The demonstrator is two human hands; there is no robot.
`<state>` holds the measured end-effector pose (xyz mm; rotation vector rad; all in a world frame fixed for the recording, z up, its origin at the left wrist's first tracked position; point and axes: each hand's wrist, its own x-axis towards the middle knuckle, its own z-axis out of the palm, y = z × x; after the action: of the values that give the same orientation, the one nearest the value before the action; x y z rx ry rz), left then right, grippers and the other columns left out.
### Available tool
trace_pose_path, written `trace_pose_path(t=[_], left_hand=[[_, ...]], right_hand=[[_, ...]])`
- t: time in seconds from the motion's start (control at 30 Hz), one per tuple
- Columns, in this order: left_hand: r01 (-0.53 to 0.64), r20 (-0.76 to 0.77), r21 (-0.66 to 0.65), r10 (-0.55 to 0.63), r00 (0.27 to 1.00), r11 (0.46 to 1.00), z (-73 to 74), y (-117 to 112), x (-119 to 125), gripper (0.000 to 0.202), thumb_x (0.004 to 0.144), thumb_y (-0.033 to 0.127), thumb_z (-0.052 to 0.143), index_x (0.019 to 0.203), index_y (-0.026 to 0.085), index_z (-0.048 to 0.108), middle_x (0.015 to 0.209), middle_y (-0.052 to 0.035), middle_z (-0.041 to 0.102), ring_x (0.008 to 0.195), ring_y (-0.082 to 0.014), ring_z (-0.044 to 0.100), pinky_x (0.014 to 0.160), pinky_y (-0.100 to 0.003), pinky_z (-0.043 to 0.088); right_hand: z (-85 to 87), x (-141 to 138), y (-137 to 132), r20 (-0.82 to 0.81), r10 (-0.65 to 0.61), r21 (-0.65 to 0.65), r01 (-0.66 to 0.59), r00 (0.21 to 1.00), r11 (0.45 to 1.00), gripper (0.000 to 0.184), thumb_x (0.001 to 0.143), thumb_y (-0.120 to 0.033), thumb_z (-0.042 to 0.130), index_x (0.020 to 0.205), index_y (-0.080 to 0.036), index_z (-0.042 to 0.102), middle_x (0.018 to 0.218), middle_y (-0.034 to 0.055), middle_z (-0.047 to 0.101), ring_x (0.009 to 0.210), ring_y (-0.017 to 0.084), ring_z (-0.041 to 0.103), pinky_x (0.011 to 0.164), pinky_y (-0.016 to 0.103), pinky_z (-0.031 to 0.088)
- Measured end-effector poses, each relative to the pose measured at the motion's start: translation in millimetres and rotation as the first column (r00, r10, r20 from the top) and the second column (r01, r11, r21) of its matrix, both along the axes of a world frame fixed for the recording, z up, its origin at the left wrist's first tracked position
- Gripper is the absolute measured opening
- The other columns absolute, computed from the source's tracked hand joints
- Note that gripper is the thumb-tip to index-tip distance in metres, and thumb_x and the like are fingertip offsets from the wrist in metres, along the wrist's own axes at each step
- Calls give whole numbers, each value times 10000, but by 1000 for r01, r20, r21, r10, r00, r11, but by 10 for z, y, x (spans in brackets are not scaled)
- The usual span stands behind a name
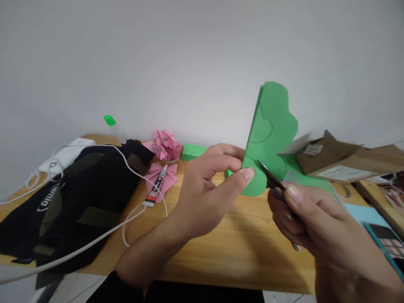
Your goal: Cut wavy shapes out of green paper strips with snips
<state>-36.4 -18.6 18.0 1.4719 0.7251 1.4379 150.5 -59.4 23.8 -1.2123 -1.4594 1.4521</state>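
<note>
My left hand [210, 185] pinches the lower edge of a folded green paper [271, 134], held upright above the wooden table [227, 252]. The paper has a wavy cut edge and a pencilled curved outline on it. My right hand [311, 223] is closed on a pair of dark scissors [271, 179], whose blades bite into the bottom of the green paper just right of my left thumb. The scissor handles are hidden inside my fingers.
A black garment [78, 198] with a white cable [94, 240] across it covers the table's left. A glue tube [157, 187] lies on pink paper bows [166, 153]. More green paper [193, 151] lies behind; cardboard boxes [341, 162] and a calculator [388, 244] sit right.
</note>
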Motion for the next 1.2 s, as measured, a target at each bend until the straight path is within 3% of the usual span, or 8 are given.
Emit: trace_pose_path(t=[0.43, 0.67, 0.93, 1.2], left_hand=[[31, 22, 1, -31, 999, 1000, 7, 12, 8, 257, 861, 132, 656, 613, 197, 641, 970, -32, 761, 963, -217, 695, 906, -386, 545], [52, 32, 4, -52, 998, 999, -1, 15, -8, 255, 857, 153, 659, 608, 202, 632, 942, -33, 751, 971, -227, 696, 845, -375, 552], [77, 53, 9, -77, 996, 997, -26, 52, -2, 262, 853, 139, 659, 599, 197, 629, 940, -35, 757, 966, -221, 703, 835, -367, 550], [61, 61, 9, -61, 996, 998, -20, 39, 9, 256, 854, 138, 663, 606, 199, 637, 994, -31, 770, 981, -222, 709, 856, -372, 553]], right_hand=[[-2, -6, 1, -25, 11, 23, -11, 1000, 1000, 571, 968, -594, 490, 549, -212, 423, 460, -53, 356, 398, 72, 271, 314, 189, 243], [-15, 0, 5, -30, 18, 20, -18, 999, 1000, 556, 962, -584, 511, 559, -211, 425, 453, -62, 352, 396, 69, 270, 323, 191, 235], [-43, -14, 3, -67, 40, 28, -38, 997, 999, 550, 999, -564, 446, 579, -209, 421, 488, -59, 350, 407, 68, 254, 315, 179, 225], [-51, -22, 0, -16, 15, 74, -13, 1000, 997, 571, 999, -575, 432, 558, -213, 407, 481, -58, 321, 404, 72, 245, 306, 184, 209]])
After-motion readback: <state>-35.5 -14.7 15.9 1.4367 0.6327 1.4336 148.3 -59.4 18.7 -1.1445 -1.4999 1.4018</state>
